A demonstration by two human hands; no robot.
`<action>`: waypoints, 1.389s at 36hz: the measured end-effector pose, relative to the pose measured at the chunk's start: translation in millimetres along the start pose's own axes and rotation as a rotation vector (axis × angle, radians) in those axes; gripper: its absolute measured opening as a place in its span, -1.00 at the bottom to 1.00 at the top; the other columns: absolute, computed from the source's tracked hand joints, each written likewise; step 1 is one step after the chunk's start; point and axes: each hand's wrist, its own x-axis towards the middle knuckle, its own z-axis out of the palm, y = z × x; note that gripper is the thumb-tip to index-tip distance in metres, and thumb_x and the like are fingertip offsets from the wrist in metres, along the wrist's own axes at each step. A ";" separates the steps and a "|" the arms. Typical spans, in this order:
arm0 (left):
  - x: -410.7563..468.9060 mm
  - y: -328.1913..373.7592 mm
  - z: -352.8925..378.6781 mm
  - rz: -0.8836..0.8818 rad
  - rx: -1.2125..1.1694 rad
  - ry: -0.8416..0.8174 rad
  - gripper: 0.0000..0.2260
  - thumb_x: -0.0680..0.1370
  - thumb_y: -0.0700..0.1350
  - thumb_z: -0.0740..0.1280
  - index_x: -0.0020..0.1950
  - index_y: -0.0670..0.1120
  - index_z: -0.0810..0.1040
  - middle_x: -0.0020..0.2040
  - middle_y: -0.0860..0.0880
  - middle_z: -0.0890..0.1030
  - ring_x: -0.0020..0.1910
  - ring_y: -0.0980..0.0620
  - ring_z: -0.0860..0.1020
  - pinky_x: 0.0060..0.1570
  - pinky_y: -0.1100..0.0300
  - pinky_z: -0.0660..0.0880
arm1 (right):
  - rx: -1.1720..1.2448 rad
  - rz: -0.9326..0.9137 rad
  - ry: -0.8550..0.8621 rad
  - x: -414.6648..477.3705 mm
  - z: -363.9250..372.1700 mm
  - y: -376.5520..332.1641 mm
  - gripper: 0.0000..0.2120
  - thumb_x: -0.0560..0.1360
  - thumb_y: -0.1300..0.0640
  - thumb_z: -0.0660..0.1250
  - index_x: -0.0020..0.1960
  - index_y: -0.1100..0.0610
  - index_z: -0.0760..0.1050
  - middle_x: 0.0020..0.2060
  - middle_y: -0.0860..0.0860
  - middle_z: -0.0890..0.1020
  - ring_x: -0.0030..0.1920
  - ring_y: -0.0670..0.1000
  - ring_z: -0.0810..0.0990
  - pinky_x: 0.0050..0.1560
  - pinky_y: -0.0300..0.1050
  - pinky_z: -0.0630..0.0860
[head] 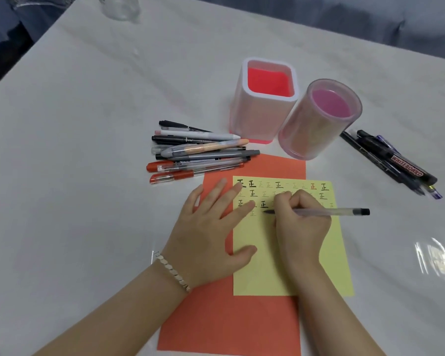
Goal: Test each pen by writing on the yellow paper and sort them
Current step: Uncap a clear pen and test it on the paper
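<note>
Centre frame, the right hand [299,224] grips a clear pen [326,211], tip on the yellow paper [280,265]; the left hand [211,237] lies flat, fingers spread, pressing the paper's left edge.

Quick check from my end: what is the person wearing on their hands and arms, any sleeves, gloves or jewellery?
Both forearms are bare, with no sleeves in view and no gloves. The left hand has a bracelet at its wrist, a band of flat, pale metallic links. The right hand has nothing at its wrist. No rings show on the visible fingers.
</note>
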 end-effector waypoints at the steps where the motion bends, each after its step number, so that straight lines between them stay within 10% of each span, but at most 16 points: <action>1: -0.2 0.1 0.1 0.000 -0.003 0.003 -0.43 0.34 0.27 0.19 0.32 0.13 0.43 0.42 0.04 0.33 0.45 0.04 0.16 0.39 -0.06 0.02 | 0.000 -0.002 0.000 0.3 0.3 0.4 -0.69 0.31 0.18 0.22 -0.49 0.25 0.16 -0.55 0.16 0.29 -0.48 -0.04 0.25 -0.43 -0.26 0.22; 50: 0.7 0.2 0.2 -0.004 0.028 -0.016 -0.43 0.35 0.28 0.19 0.32 0.12 0.43 0.43 0.04 0.32 0.45 0.05 0.15 0.39 -0.06 0.01 | 0.029 -0.033 -0.010 2.6 -0.7 4.9 -0.57 0.34 0.41 0.24 -0.53 0.09 0.11 -0.68 -0.11 0.19 -0.55 -0.13 0.18 -0.48 -0.37 0.16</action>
